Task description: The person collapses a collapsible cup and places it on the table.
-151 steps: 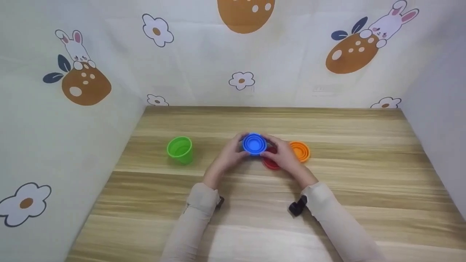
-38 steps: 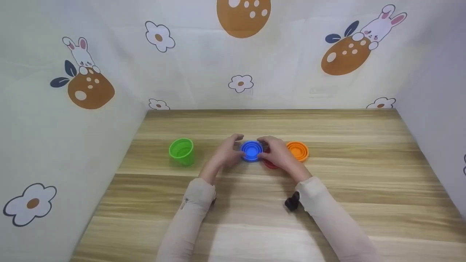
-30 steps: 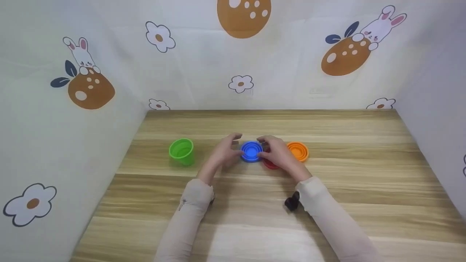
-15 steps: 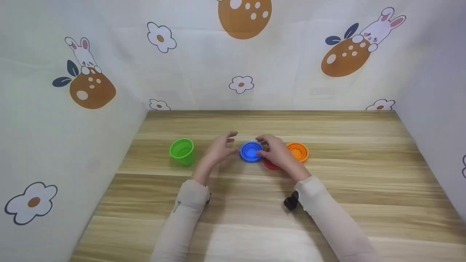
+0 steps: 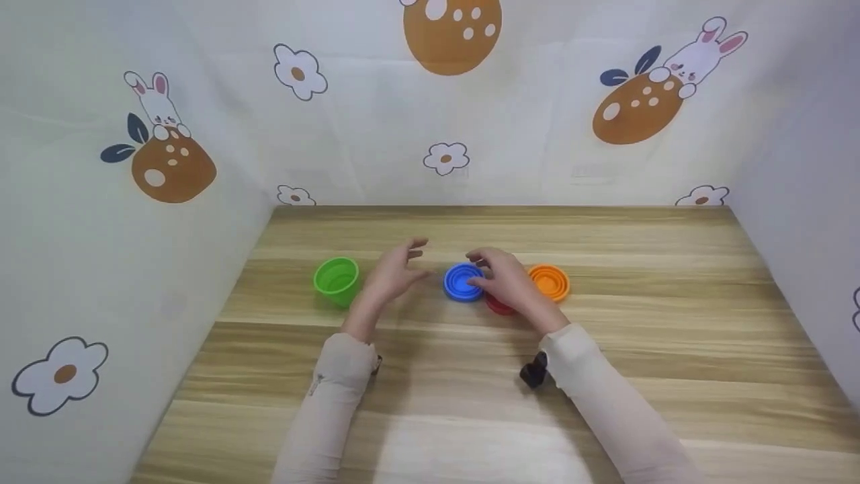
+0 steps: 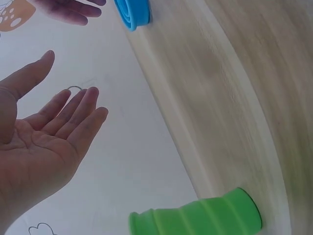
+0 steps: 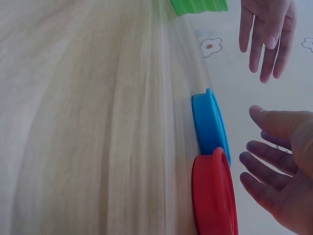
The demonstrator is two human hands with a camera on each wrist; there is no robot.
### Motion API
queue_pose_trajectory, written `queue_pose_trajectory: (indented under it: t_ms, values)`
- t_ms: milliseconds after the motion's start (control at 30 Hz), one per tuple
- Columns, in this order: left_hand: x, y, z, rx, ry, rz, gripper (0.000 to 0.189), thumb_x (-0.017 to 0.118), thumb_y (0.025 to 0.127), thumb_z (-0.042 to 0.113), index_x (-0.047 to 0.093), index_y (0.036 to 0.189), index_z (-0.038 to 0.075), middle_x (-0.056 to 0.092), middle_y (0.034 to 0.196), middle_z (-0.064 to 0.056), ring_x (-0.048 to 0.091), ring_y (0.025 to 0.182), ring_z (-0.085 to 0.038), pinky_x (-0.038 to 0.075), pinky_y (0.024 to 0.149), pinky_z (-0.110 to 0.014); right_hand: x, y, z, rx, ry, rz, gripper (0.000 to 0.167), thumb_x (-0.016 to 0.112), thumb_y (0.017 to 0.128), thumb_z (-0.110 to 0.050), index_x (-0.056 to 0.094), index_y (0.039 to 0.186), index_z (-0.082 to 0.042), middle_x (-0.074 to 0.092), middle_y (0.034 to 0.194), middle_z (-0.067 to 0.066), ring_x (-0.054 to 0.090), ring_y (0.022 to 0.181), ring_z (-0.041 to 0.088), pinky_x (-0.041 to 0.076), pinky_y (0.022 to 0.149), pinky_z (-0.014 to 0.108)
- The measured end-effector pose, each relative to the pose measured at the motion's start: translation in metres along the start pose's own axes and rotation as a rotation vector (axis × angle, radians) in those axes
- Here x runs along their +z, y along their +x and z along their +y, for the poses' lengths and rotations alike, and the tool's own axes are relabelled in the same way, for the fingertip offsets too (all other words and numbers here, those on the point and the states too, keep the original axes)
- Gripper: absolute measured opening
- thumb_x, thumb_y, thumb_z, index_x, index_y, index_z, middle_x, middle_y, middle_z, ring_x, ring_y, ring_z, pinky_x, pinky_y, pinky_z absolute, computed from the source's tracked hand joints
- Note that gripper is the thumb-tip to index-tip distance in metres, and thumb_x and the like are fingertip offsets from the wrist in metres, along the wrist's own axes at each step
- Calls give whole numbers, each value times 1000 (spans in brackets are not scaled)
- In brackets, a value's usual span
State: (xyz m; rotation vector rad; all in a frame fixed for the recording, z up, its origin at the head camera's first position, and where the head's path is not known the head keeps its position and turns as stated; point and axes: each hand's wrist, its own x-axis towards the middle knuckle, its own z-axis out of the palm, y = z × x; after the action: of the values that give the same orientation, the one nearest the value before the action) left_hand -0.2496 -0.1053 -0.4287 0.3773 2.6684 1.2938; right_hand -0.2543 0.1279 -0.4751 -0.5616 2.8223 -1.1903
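My left hand (image 5: 392,274) is raised over the table between the green cup and the blue one, its fingers spread and holding nothing. The green collapsible cup (image 5: 336,279) stands tall, fully extended, with ribbed sides in the left wrist view. A blue collapsible cup (image 5: 461,282) lies pressed flat into rings near the middle. Above it and a red collapsed cup (image 5: 499,306) hovers my right hand (image 5: 507,279), fingers loosely bent with nothing in them. In the right wrist view the fingers stand apart from the blue cup (image 7: 208,122) and the red cup (image 7: 212,193).
An orange collapsed cup (image 5: 549,283) lies just right of my right hand. The wood-grain table (image 5: 457,390) runs back to a wall (image 5: 376,134) printed with rabbits and flowers, with side walls left and right. Dark wrist cameras (image 5: 534,370) sit below the sleeves.
The blue cup, held between both hands five seconds ago, now lies on the table, released. My left hand has drawn away leftward; the right has stayed close above the blue and red cups.
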Motion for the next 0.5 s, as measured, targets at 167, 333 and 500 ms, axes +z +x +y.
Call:
queue_pose_trajectory:
  t_ms: [167, 333, 500]
  values:
    - [-6, -1, 0, -11, 17, 12, 63, 72, 90, 10, 45, 146, 2, 49, 151, -17, 49, 138, -33, 40, 117, -44, 1, 2, -6, 6, 7, -15, 47, 73, 91, -16, 58, 133, -2, 63, 132, 18, 61, 123, 33, 48, 108, 48]
    - [-11, -2, -1, -19, 30, 34, 61, 71, 90, 8, 46, 145, 2, 49, 151, -16, 49, 138, -33, 39, 118, -44, 3, 5, -10, -3, 0, -18, 46, 72, 91, -16, 58, 133, -3, 63, 132, 17, 61, 122, 32, 49, 108, 48]
    - [-17, -6, -1, -18, 10, 52, 61, 70, 90, 7, 45, 145, 0, 48, 151, -17, 49, 139, -33, 40, 117, -44, 6, 7, -14, -19, 6, -19, 45, 72, 91, -16, 59, 132, -2, 64, 131, 17, 61, 122, 32, 48, 108, 47]
